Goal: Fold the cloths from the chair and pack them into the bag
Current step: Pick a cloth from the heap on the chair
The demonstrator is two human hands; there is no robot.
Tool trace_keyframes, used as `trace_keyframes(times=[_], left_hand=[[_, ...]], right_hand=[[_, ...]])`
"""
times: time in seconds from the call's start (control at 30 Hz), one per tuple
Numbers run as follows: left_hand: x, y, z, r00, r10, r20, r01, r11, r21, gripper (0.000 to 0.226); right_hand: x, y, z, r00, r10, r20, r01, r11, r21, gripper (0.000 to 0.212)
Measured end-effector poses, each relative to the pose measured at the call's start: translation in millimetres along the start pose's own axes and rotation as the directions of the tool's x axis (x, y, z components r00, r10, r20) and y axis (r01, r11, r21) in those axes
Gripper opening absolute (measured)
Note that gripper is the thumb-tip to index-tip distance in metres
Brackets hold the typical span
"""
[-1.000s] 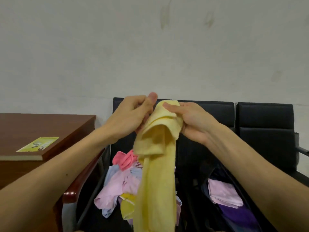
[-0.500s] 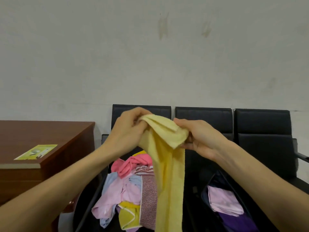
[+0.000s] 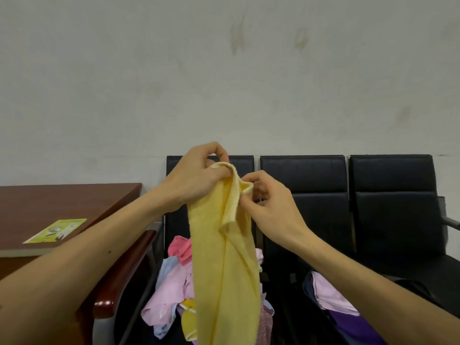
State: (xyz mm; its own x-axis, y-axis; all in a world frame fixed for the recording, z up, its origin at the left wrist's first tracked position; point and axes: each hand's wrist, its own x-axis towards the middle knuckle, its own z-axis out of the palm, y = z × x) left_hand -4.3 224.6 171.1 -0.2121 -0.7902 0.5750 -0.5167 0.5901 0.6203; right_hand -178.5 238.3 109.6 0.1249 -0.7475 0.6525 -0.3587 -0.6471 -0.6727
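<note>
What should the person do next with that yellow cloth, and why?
Probably draw the hands apart along the top edge to spread it. The left hand and right hand pinch the yellow cloth at its bunched top, close together, so it hangs as a narrow crumpled strip, unready for folding.

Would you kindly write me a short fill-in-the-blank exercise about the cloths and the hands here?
1. The hanging cloth, gripped at its top by the left hand and right hand, is ____.
2. In this view, the pile of unfolded cloths lies to the ____ of the bag.
3. Inside the bag, the folded pink cloth lies beside a ____ one.

Missing words: yellow; left; purple.
</note>
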Motion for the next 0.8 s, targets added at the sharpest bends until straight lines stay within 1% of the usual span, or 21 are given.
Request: trace_keyframes(times=[0.03, 0.07, 0.17, 0.2, 0.27, 0.3, 0.4, 0.5, 0.57, 0.6, 0.63, 0.67, 0.7, 0.73, 0.77, 0.8], left_hand=[[0, 0, -3, 0.999, 0.024, 0.028, -0.024, 1.0, 0.02, 0.01], [0, 0, -7, 0.997, 0.046, 0.062, -0.048, 0.998, 0.037, 0.012], [-1, 0, -22, 0.979, 0.092, 0.181, -0.107, 0.991, 0.075, 0.016], [-1, -1, -26, 0.97, 0.107, 0.217, -0.126, 0.989, 0.075, 0.016], [-2, 0, -34, 0.952, 0.137, 0.273, -0.169, 0.981, 0.098, 0.015], [-2, 0, -36, 0.944, 0.145, 0.297, -0.189, 0.974, 0.124, 0.014], [-3, -1, -40, 0.929, 0.128, 0.347, -0.205, 0.96, 0.193, 0.011], [-2, -3, -40, 0.934, 0.108, 0.342, -0.2, 0.948, 0.246, 0.012], [-1, -4, -37, 0.946, 0.114, 0.304, -0.208, 0.932, 0.297, 0.018], [0, -3, -35, 0.95, 0.121, 0.286, -0.214, 0.923, 0.321, 0.02], [1, -1, -32, 0.953, 0.129, 0.274, -0.221, 0.914, 0.34, 0.021], [2, 0, -30, 0.955, 0.132, 0.266, -0.225, 0.907, 0.357, 0.022], [2, 3, -27, 0.957, 0.131, 0.26, -0.225, 0.899, 0.374, 0.022], [2, 5, -25, 0.958, 0.131, 0.253, -0.226, 0.892, 0.391, 0.021], [3, 6, -23, 0.96, 0.134, 0.245, -0.227, 0.887, 0.403, 0.02], [4, 7, -23, 0.962, 0.136, 0.236, -0.226, 0.883, 0.411, 0.019]], right_hand=[[0, 1, 1, 0.999, -0.023, -0.023, 0.023, 1.0, 0.012, 0.01], [-1, 1, 1, 0.999, -0.033, -0.039, 0.035, 0.999, 0.035, 0.007], [-1, -1, -7, 0.999, -0.004, -0.037, 0.009, 0.992, 0.127, 0.022], [0, -2, -10, 1.0, -0.005, -0.02, 0.007, 0.991, 0.132, 0.023], [3, -4, -15, 0.999, -0.027, 0.036, 0.024, 0.998, 0.066, 0.024], [5, -5, -18, 0.997, -0.024, 0.075, 0.023, 1.0, 0.018, 0.028], [8, -10, -24, 0.986, 0.032, 0.162, -0.021, 0.997, -0.074, 0.036], [6, -14, -27, 0.982, 0.06, 0.181, -0.043, 0.995, -0.092, 0.032], [3, -16, -23, 0.98, 0.07, 0.188, -0.058, 0.996, -0.066, 0.02], [1, -17, -20, 0.979, 0.076, 0.19, -0.069, 0.997, -0.047, 0.022], [0, -17, -17, 0.98, 0.084, 0.181, -0.077, 0.996, -0.046, 0.035], [-1, -17, -13, 0.983, 0.084, 0.165, -0.071, 0.994, -0.08, 0.05], [0, -15, -8, 0.987, 0.076, 0.142, -0.054, 0.987, -0.152, 0.063], [0, -13, -3, 0.99, 0.062, 0.13, -0.03, 0.97, -0.24, 0.072], [1, -11, 1, 0.99, 0.051, 0.129, -0.006, 0.944, -0.329, 0.072], [3, -8, 4, 0.991, 0.039, 0.131, 0.017, 0.915, -0.403, 0.064]])
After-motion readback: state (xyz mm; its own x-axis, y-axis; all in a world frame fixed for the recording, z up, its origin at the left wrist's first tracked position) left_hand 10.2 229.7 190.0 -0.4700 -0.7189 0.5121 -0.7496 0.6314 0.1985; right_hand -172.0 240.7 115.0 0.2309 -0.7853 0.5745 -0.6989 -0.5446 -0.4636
